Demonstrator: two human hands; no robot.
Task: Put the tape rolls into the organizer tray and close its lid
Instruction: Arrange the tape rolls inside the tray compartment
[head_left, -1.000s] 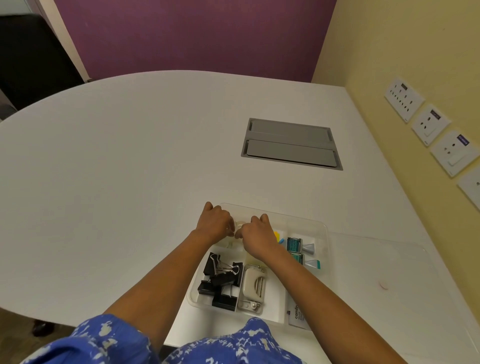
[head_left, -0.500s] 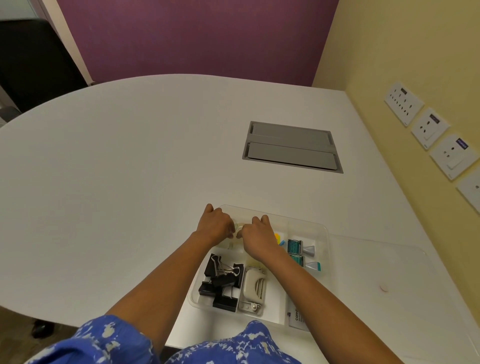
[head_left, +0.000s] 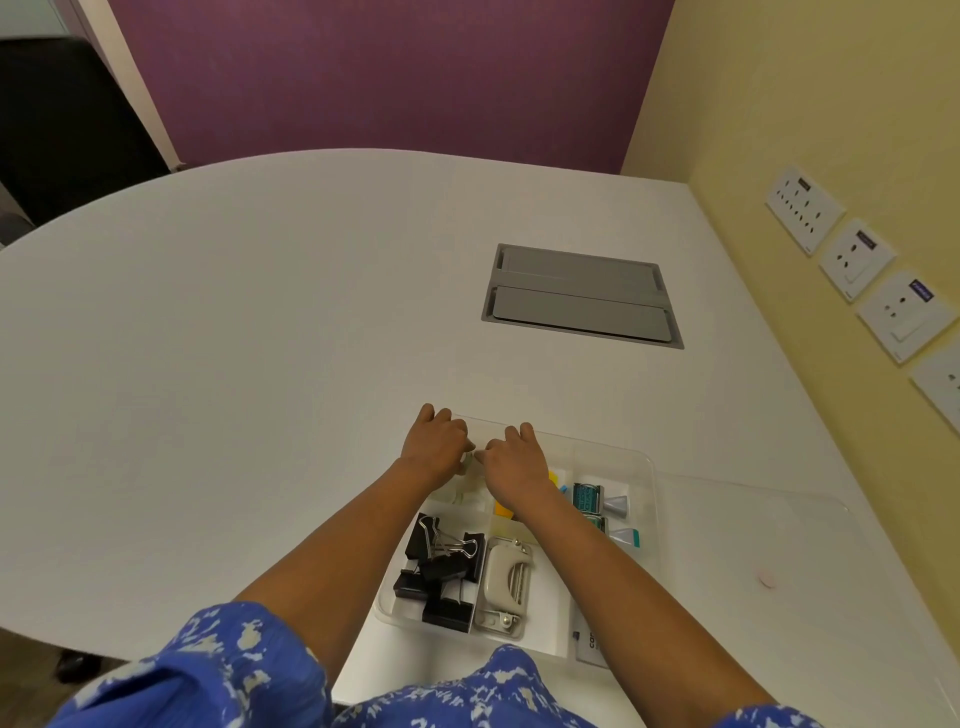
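**A:** What do I have in my hands right now?

**B:** Both are curled over the far left corner of the organizer tray. My left hand and my right hand nearly meet, with a small pale thing between the fingertips. I think it is a tape roll, but it is mostly hidden. I cannot tell how tight either hand holds it.

**A:** How will the tape feel?

**B:** I guess light and stiff, a small ring that could roll away or slip. Best to pinch it by its flat sides, or hook a finger through the hole, and set it down flat in its spot.

**A:** Is there room in there?

**B:** It is tight. The black binder clips and the hole punch fill the near spots, and small green and grey things lie on the right. The walls are thin clear plastic, easy to bump.

**A:** And the lid?

**B:** The clear lid lies open and flat on the desk, right of the tray. It looks bendy and slippery. I would take its far right edge and swing it over. The desk is wide and bare to the left and far side, but the yellow wall is close on the right.
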